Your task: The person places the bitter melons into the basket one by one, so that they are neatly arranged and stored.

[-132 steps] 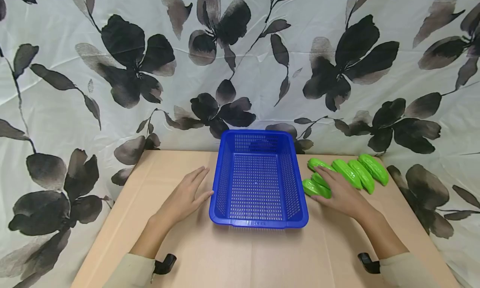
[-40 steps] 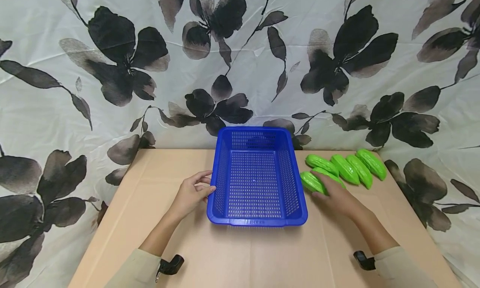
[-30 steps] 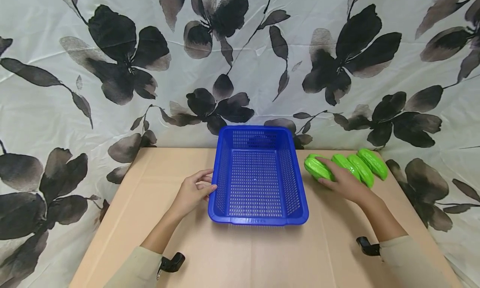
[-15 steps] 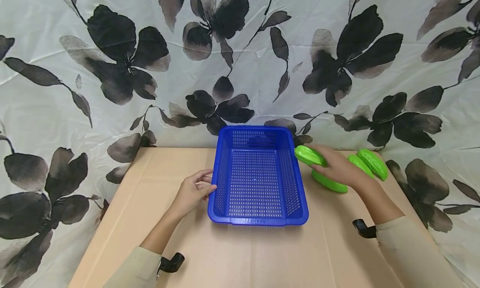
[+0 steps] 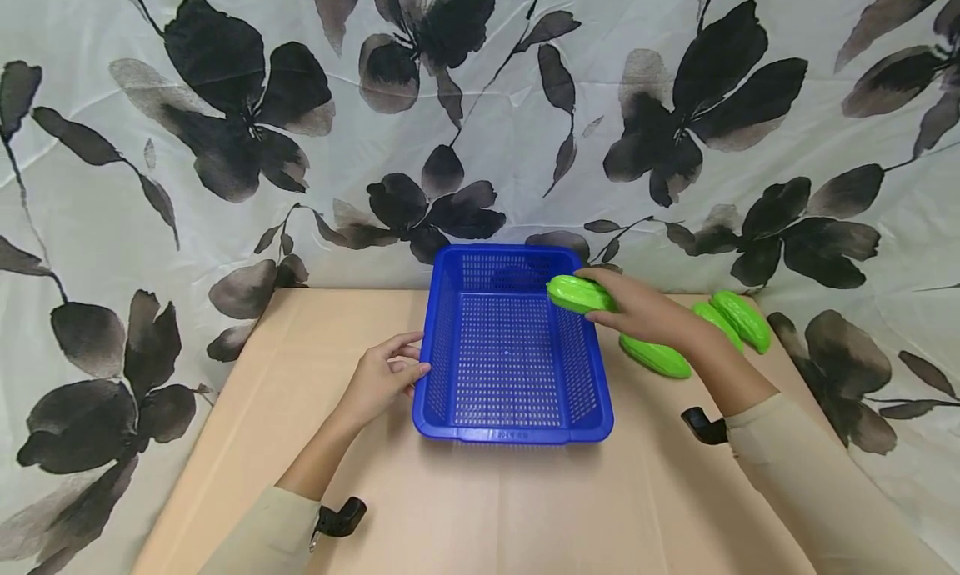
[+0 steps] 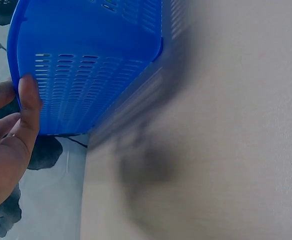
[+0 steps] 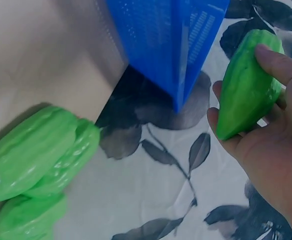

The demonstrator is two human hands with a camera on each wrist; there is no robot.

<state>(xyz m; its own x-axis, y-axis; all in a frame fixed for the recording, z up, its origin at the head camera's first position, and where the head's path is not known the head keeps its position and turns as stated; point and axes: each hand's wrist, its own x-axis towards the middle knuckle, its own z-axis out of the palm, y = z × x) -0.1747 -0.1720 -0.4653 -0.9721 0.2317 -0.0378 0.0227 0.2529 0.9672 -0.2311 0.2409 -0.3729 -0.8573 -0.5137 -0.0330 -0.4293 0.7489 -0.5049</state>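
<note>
A blue perforated plastic basket [image 5: 510,435] stands on the table with bare floor mesh showing. Its left rim is pinched by my left hand [image 5: 382,379]; in the left wrist view the thumb of that hand [image 6: 13,150] presses the basket's outer wall [image 6: 81,75]. Over the basket's far right corner, my right hand [image 5: 637,308] grips a glossy, ridged green bitter gourd [image 5: 577,294]. The right wrist view shows the same gourd [image 7: 248,85] between thumb and fingers of the right hand [image 7: 278,145]. Beneath the right forearm lies another gourd [image 5: 656,357].
More green gourds [image 5: 741,320] lie at the table's far right, partly covered by the right arm. In the right wrist view a few gourds [image 7: 31,152] lie close together. Floral cloth [image 5: 540,125] hangs behind the beige table [image 5: 487,508].
My left hand, earlier spread beside the basket, now pinches its rim. My right hand has picked a gourd off the group and carried it left, over the basket's edge.
</note>
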